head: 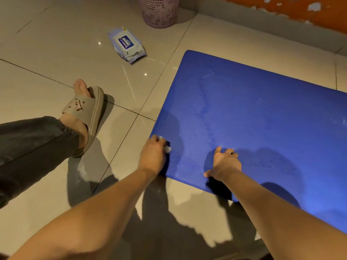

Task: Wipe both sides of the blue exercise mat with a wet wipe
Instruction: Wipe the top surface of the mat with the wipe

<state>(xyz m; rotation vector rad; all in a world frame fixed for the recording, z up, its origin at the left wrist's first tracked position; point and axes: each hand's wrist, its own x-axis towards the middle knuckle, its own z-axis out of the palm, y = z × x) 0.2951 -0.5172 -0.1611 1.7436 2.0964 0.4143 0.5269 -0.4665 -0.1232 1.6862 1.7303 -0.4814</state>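
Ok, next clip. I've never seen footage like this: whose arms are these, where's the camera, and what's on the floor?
No machine here: these are a person's bare arms, filmed by one wide-angle camera on their head, looking down. A flat blue exercise mat lies on the pale tiled floor. The left hand holds a crumpled white wet wipe at the mat's near corner; the right hand presses on the mat. Further off lie a soft pack of wipes and a pink perforated basket. The foot wears a beige slipper.

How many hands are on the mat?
2. The left hand holds a wet wipe at the near left corner of the blue mat; the right hand rests on it by the near edge.
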